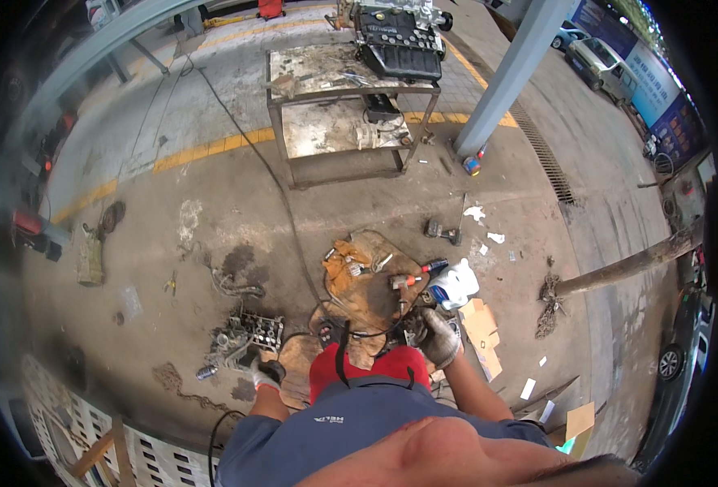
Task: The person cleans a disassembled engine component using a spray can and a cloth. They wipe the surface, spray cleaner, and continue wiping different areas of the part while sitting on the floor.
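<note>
My left hand, in a pale glove with a dark palm, is low beside my left knee. It is nearest to a metal engine part, which looks like a cylinder head, on the floor. My right hand, in a dirty grey-white glove, lies by my right knee against a dark object I cannot make out. The fingers of both hands are too small and shaded to read. An orange-and-grey power tool stands on brown cardboard between my legs, near an orange rag.
A white jug and torn cardboard lie to the right. Farther off are a cordless drill and a metal cart carrying an engine. A black hose crosses the floor. A blue-grey post rises behind.
</note>
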A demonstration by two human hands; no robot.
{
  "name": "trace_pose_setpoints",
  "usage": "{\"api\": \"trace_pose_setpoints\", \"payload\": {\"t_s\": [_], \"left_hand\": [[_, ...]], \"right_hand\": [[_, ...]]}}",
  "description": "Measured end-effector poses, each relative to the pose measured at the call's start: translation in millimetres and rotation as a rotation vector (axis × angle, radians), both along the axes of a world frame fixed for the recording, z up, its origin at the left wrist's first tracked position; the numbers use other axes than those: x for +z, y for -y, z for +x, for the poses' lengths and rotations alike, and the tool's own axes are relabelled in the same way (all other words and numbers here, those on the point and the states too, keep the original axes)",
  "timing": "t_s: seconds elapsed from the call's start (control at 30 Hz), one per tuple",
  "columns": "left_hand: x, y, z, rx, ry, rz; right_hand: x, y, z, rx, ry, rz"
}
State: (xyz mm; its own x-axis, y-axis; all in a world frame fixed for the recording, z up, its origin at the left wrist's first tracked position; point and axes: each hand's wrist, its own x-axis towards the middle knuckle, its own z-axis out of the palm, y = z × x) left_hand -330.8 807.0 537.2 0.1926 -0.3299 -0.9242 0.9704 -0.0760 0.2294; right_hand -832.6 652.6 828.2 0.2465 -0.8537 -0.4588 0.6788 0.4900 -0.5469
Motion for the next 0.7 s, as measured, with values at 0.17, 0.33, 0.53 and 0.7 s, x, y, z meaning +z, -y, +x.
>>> {"api": "trace_pose_setpoints", "payload": {"t_s": [0.17,0.33,0.53,0.7], "left_hand": [[48,130,-14,-0.230,-0.065,-0.168],[133,237,-69,-0.361,0.108,-0.298],[174,400,-106,-0.421,0.057,-0.409],[233,578,-152,-0.635,0.025,-0.421]], "right_hand": [[37,103,25,0.077,0.055,-0.011],[47,195,38,0.020,-0.001,-0.031],[16,334,17,-0.032,0.065,-0.110],[-12,491,-22,-0.086,0.126,-0.111]]}}
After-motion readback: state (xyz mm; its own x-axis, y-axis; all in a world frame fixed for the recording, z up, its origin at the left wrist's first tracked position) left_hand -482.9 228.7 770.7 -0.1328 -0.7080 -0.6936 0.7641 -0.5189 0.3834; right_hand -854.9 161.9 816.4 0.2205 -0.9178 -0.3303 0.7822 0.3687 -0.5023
